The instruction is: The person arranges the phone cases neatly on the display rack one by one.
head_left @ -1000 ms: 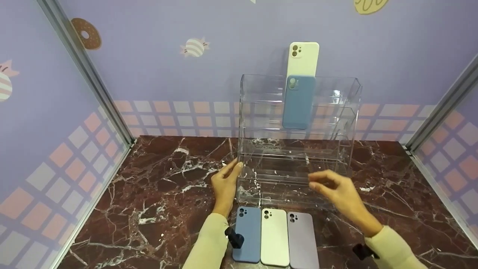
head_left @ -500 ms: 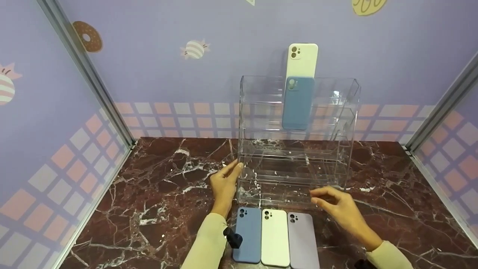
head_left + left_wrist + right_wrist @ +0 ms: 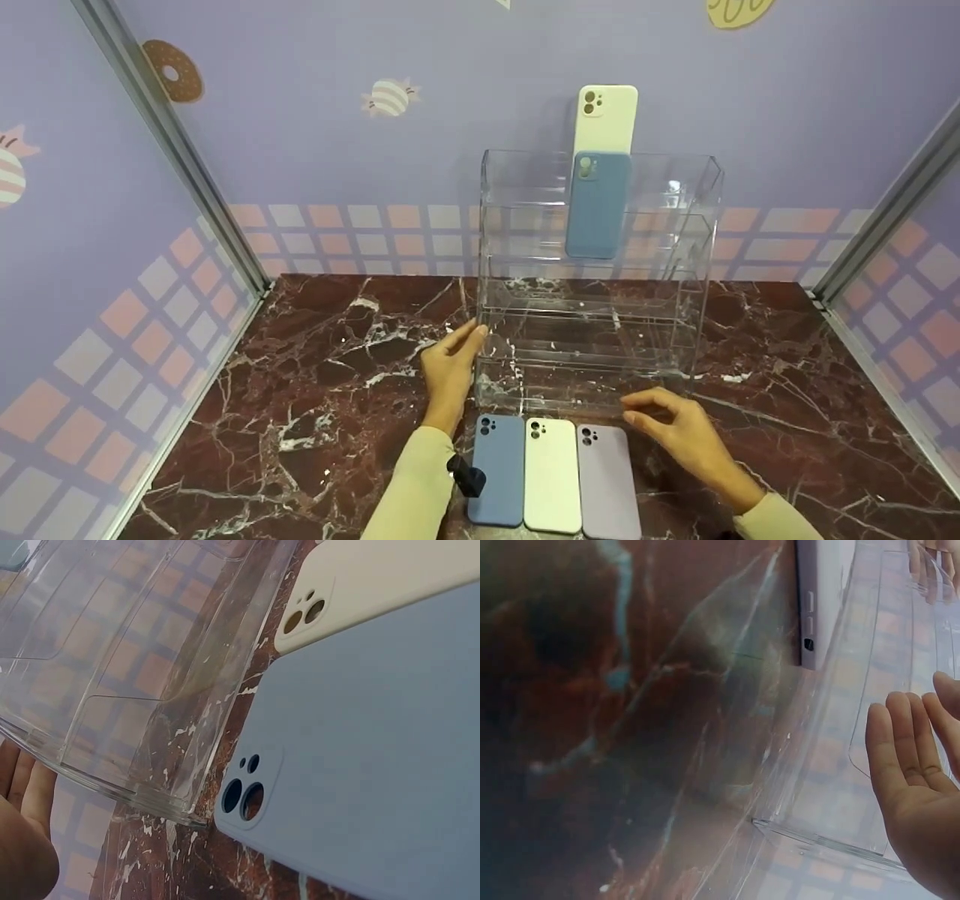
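A clear tiered display rack (image 3: 570, 358) stands on the table. My left hand (image 3: 448, 366) touches its left side wall, and in the left wrist view the straight fingers (image 3: 36, 795) lie along the outside of that wall. My right hand (image 3: 675, 431) hovers by the rack's front right corner, holding nothing, its fingers and thumb apart. In front of the rack lie a blue phone case (image 3: 499, 480), a white phone case (image 3: 553, 480) and a lilac phone case (image 3: 609, 484), side by side. High in the rack, another blue phone case (image 3: 598, 206) stands before another white phone case (image 3: 611, 124).
The dark red marbled table (image 3: 330, 397) runs back to a purple wall (image 3: 300, 127) with printed sweets and tiles. Metal posts (image 3: 172, 150) mark the corners. A small black wrist camera (image 3: 466, 476) on my left sleeve covers part of the lower blue case.
My right hand has moved down and toward me, away from the rack's lower tiers. My left hand stays at the rack's side, and the phone cases have not moved.
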A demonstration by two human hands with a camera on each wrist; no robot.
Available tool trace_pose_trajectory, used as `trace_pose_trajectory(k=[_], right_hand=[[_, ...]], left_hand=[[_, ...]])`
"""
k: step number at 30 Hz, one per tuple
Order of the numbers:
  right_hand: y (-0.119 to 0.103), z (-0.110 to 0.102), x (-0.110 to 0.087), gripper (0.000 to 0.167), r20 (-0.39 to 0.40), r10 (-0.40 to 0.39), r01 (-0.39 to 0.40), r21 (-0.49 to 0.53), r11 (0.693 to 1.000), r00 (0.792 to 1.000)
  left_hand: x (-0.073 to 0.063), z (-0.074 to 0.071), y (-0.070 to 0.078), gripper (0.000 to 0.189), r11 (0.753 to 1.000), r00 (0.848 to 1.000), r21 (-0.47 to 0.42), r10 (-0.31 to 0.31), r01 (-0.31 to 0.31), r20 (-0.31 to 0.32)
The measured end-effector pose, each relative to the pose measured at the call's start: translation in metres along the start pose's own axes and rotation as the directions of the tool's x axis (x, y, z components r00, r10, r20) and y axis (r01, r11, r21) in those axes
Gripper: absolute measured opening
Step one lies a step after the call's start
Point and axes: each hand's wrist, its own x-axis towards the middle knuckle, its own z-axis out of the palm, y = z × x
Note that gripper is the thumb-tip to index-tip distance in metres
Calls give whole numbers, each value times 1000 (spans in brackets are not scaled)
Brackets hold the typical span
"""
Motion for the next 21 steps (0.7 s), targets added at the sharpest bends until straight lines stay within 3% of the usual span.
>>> trace_pose_trajectory(k=[4,10,15,21], right_hand=[[4,5,-5,22,13,-17,17,-38,999,1000],[9,11,-10,27,78,18,-13,-60,998,997],[11,12,-12,36,123,45,-33,-103,994,991],[13,12,-13,49,173,31,-3,-161,987,984]], left_hand=[[-1,1,1,28,1000,1000,-6,-8,8,-9],[0,2,-1,28,1000,1000,-14,-13,13,-15],[-1,1,-2,29,1000,1000,-12,-11,11,-7],[-1,0,-3,28,1000,1000,-3,-4,4,9]])
